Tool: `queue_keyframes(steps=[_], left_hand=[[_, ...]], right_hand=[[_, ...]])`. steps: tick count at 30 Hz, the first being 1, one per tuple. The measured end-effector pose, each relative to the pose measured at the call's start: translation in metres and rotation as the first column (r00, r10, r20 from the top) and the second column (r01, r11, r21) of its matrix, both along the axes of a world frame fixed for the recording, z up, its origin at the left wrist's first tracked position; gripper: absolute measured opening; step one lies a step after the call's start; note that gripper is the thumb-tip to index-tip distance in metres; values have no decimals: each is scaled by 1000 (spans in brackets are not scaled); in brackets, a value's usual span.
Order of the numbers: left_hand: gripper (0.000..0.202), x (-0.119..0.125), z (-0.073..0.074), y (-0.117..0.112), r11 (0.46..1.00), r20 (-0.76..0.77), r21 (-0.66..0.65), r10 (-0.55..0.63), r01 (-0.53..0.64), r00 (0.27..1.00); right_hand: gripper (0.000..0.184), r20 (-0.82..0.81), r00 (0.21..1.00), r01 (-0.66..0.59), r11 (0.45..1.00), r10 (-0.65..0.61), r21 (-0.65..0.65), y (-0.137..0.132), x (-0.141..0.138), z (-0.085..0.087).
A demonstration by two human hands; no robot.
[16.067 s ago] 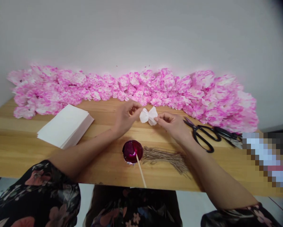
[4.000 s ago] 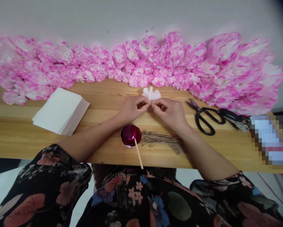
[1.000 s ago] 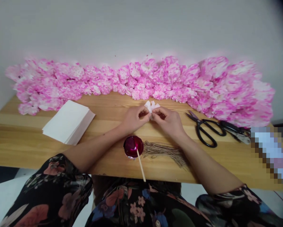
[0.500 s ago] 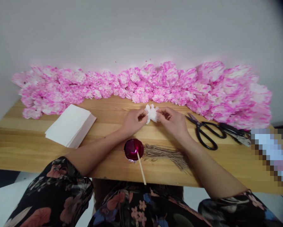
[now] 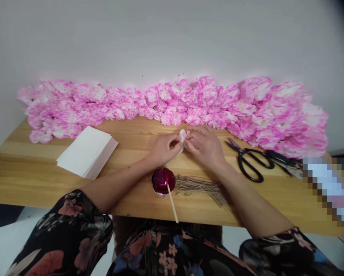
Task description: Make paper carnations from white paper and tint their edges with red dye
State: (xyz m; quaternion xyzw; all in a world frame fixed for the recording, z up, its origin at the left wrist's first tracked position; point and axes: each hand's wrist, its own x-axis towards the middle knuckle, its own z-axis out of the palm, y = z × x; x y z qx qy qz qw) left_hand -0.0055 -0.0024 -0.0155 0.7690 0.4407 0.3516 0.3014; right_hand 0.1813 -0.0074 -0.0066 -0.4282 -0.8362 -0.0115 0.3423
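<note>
Both hands meet over the middle of the wooden table [image 5: 128, 149], around a small white paper flower [image 5: 182, 135]. My left hand [image 5: 166, 147] pinches its left side between thumb and finger. From the right, my right hand [image 5: 205, 147] is closed on it and hides much of the paper. Just below my hands sits a small round dish of dark magenta liquid [image 5: 161, 181], a thin wooden stick [image 5: 172, 203] leaning out of it towards me. Beside the dish, partly under my right forearm, lies a bundle of thin brown stems [image 5: 200, 185].
Pink-and-white flowers [image 5: 172, 103] form a long row along the wall. A stack of white paper [image 5: 86, 149] lies at left. Black-handled scissors [image 5: 242, 153] and dark pliers-like cutters [image 5: 284, 163] lie at right, beside a blurred-out object [image 5: 330, 188].
My right hand has shifted left over the white paper flower, with its fingers now covering the right side. The flower looks narrower, gathered between my hands. The left hand has barely moved.
</note>
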Motion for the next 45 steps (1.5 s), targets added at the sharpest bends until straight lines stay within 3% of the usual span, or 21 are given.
queue_keyframes(steps=[8, 11, 16, 23, 29, 35, 39, 45], left_hand=[[18, -1, -2, 1, 1000, 19, -12, 23, -22, 1000], [18, -1, -7, 3, 997, 100, -75, 38, -31, 994], [18, -1, -8, 4, 994, 140, -110, 27, -12, 990], [17, 1, 0, -2, 999, 32, -45, 0, 2, 999], [20, 2, 2, -3, 1000, 17, -26, -5, 5, 1000], [18, -1, 1, -2, 999, -5, -39, 30, -30, 1000], [19, -1, -5, 2, 996, 60, -92, 26, -20, 998], [18, -1, -9, 4, 992, 108, -124, 36, -22, 993]], right_hand=[[9, -80, 997, 8, 1000, -10, -26, -7, -7, 2], [7, -149, 982, 98, 986, -118, -138, -6, -3, -1], [7, -258, 925, 162, 903, -280, -399, -4, 4, -4], [14, -228, 964, 92, 976, -137, -197, -4, 2, 2], [13, -228, 971, 28, 983, -69, -181, -1, 1, -7], [13, -209, 978, -33, 993, 8, -116, -6, -4, -2], [12, -258, 964, 18, 988, -58, -154, -5, -3, -3], [10, -352, 915, 74, 939, -199, -336, -2, 2, -3]])
